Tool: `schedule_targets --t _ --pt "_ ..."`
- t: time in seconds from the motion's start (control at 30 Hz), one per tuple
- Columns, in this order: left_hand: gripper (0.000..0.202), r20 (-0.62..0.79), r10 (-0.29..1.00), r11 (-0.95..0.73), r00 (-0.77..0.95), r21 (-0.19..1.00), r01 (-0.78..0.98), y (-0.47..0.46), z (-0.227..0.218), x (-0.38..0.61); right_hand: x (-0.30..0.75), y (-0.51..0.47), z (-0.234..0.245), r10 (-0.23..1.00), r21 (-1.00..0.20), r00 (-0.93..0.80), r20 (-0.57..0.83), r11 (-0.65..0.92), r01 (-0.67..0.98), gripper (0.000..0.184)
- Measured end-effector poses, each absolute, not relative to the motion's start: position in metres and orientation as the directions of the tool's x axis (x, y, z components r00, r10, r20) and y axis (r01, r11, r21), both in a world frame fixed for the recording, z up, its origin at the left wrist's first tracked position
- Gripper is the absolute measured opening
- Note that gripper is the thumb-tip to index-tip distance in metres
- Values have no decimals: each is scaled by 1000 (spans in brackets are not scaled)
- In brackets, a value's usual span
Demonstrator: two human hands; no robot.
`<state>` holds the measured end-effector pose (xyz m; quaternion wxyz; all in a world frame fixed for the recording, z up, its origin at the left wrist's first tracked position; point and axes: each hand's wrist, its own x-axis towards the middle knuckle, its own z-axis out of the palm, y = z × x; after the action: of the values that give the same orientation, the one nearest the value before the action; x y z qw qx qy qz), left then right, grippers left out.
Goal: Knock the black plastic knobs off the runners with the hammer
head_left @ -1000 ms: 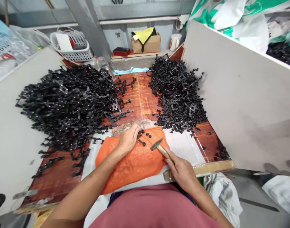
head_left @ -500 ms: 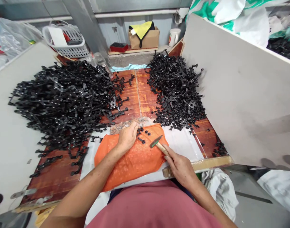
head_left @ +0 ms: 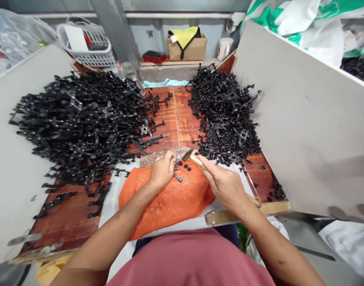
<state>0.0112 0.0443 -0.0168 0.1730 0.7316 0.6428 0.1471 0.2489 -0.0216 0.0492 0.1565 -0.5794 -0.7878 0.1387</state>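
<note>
My right hand (head_left: 225,180) is closed round the wooden handle of a hammer (head_left: 196,159), whose dark head is raised near my left fingertips. On the far edge of an orange cloth (head_left: 170,202), my left hand (head_left: 164,169) has its thumb and fingers pinched together. A black jointed linkage part (head_left: 178,177) sticks out beside those fingers, and they seem to grip it; the fingertips hide its far end. Several small round black pieces (head_left: 187,167) lie on the cloth just right of it. Behind the cloth a speckled stone slab (head_left: 146,159) shows.
A big heap of black linkage parts (head_left: 83,123) covers the left of the wooden table. Another heap of black parts (head_left: 226,115) lies at the right. Grey panels (head_left: 307,115) wall both sides. At the back are a basket (head_left: 89,55), a cardboard box (head_left: 187,49) and a mug (head_left: 224,48).
My right hand has lifted the hammer and brought it up and left, towards my left fingertips. My left hand stays nearly in place, still pinching. The whole view has shifted slightly.
</note>
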Motion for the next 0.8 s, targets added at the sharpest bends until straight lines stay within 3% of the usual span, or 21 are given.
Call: schedule_targets --t 0.17,0.33,0.47,0.6,0.73,0.8 --pt "20 -60 990 -96 129 387 917 45 -14 12 238 -8 38 951 -264 -310 2 299 917 56" --pt "21 -85 988 -89 132 389 917 46 -12 12 238 -6 40 953 -254 -300 50 303 919 57" --pt "24 -122 985 -72 123 359 931 46 -11 12 236 -4 43 940 -121 -338 -49 331 936 56" --pt "25 -115 985 -78 125 346 935 46 -10 12 235 -2 43 936 -173 -352 20 350 920 58" --pt "27 -117 983 -97 143 334 938 45 -10 10 226 0 41 927 -139 -364 -95 350 927 54" --pt "29 -118 984 -92 135 313 945 43 -10 10 223 -1 41 929 -218 -362 -75 339 915 53"
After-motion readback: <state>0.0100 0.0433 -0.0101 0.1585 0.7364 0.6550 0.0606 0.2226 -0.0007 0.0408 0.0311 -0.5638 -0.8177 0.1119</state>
